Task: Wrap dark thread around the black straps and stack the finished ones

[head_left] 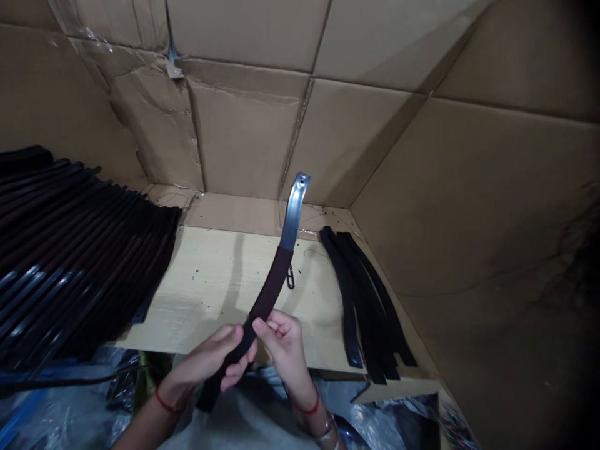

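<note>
A curved metal strip [294, 209] rises from my hands, its shiny upper end bare with a small hole near the tip. A dark fabric-like sleeve [272, 284] covers the lower part of it. My left hand [213, 356] wraps around the sleeved part near its lower end, thumb on top. Higher up, my right hand [281, 340] pinches the sleeve's edge between thumb and fingers. Just beyond, a small black slotted piece [290, 277] lies on the table, partly behind the sleeve.
A large pile of dark curved strips [70, 262] covers the left side. Several black strips [360, 300] lie at the right of the pale tabletop [210, 269]. Cardboard walls [248, 131] enclose the back and right. Clear plastic [65, 412] sits below the front edge.
</note>
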Motion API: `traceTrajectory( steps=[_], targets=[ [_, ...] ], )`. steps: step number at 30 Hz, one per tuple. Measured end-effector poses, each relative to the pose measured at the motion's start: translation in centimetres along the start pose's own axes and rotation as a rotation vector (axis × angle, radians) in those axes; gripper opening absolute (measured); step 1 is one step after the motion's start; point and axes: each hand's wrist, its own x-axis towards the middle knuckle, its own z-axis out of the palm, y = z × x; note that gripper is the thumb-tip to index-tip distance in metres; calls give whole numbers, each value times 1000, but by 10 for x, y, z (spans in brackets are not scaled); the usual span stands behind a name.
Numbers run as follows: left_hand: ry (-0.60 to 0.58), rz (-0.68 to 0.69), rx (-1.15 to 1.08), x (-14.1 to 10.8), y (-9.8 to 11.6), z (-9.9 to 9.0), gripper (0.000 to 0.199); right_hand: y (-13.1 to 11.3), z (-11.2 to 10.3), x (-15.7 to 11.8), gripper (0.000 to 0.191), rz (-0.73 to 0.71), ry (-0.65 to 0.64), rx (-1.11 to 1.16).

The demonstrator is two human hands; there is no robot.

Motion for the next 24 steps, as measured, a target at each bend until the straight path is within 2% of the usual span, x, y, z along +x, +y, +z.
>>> traceTrajectory(
  steps=[1,3,4,5,8,9,10,12,13,16,17,18,20,21,24],
  targets=[
    [31,20,21,0,1,0,55,0,1,0,36,-8,41,-2],
    [267,122,133,2,2,1,50,1,1,0,38,-43,152,4],
    [365,142,162,2,2,3,48,1,0,1,39,-43,160,18],
    [384,123,143,3,0,5,48,1,-1,2,41,-23,126,34],
    [156,-6,-48,3,-7,9,54,3,-5,4,49,61,-26,82],
    [151,5,-70,3,-9,10,54,4,-5,5,50,63,-30,89],
    [208,52,-57,4,-11,11,54,5,-5,5,49,45,0,90],
    [409,153,16,4,-13,12,52,6,-3,4,46,-7,75,77],
    [430,142,16,4,-13,12,53,7,-2,3,44,-15,77,71],
    [189,-56,-63,3,-10,11,64,7,0,-1,40,-17,32,33],
    [184,-71,-47,3,-9,10,64,6,1,-2,40,-27,46,21],
    [243,-42,-7,3,-8,10,63,6,2,-4,40,-44,82,13],
    [459,76,103,4,-6,9,56,7,3,-5,41,-80,158,13],
    [486,79,115,4,-6,9,54,8,3,-5,41,-75,151,23],
    [263,-90,20,7,-9,12,57,10,4,-4,43,16,31,65]
  ],
)
